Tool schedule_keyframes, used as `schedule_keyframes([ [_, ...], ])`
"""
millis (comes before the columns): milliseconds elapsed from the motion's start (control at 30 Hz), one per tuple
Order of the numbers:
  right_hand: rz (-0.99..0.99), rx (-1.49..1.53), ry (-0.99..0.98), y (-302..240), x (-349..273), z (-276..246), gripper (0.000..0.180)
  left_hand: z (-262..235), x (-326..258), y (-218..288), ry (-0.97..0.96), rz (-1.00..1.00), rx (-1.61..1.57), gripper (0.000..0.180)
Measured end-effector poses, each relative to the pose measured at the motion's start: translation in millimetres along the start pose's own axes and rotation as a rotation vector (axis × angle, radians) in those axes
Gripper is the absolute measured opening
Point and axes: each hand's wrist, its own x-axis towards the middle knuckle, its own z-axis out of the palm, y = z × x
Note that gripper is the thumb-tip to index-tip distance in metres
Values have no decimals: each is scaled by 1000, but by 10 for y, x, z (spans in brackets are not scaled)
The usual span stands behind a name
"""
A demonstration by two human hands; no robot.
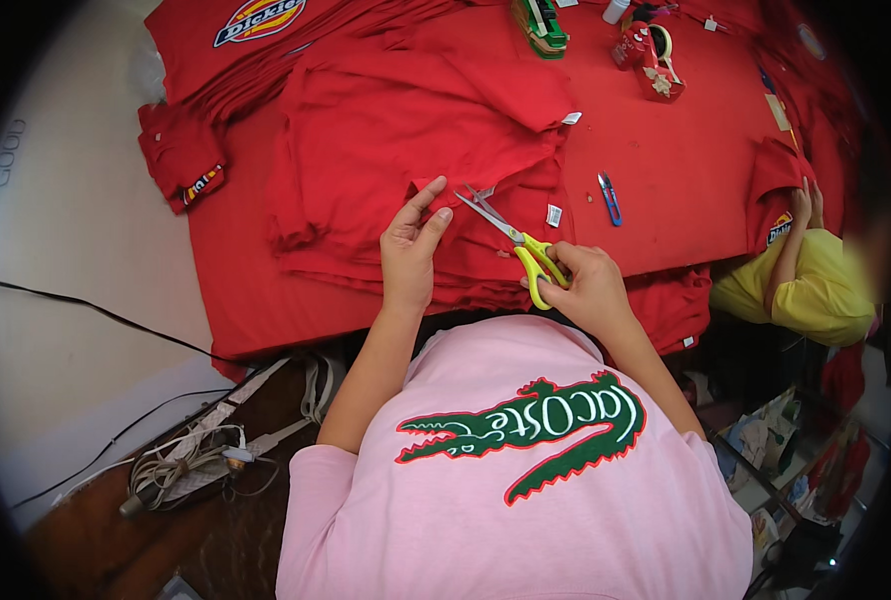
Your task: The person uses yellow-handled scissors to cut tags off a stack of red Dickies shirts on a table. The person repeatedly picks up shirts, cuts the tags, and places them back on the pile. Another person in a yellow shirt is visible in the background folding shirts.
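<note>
A stack of red garments (396, 130) lies spread on the red-covered table in front of me. My left hand (411, 245) is at its near edge, with a bit of the red cloth between thumb and forefinger. In my right hand (591, 285) is a pair of scissors (536, 260) with yellow-green handles, fingers through the loops. Their blades stand apart and point up-left, the tips beside the cloth near my left fingertips. White labels (554, 215) show at the garments' right edge. Blue thread snips (609, 200) lie on the table, right of the stack.
A tape dispenser (661, 80) and a green tool (541, 28) sit at the far side. More red garments (181, 150) hang at the left edge. At right, a person in a yellow top (831, 285) handles a red garment. Cables (181, 470) lie at lower left.
</note>
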Motion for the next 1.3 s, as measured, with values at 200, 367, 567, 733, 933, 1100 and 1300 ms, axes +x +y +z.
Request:
schedule_keyframes([
  [200, -103, -68, -13, -156, 34, 20, 35, 49, -63, 25, -45, 146, 36, 62],
  [367, -99, -52, 8, -199, 58, 112, 39, 80, -96, 83, -94, 195, 106, 73],
  [567, -96, -32, -5, -203, 138, 114, 36, 55, -79, 58, -97, 225, 131, 82],
  [733, -127, -66, 39, -200, 158, 102, 46, 81, -69, 89, -71, 252, 171, 85],
  [933, -157, -95, 61, -155, 176, 107, 47, 90, -67, 130, -93, 269, 183, 84],
  [1100, -164, -102, 44, -105, 179, 125, 45, 67, -78, 139, -94, 274, 209, 85],
  [1300, -154, -79, 37, -105, 171, 149, 44, 52, -92, 121, -92, 275, 204, 86],
])
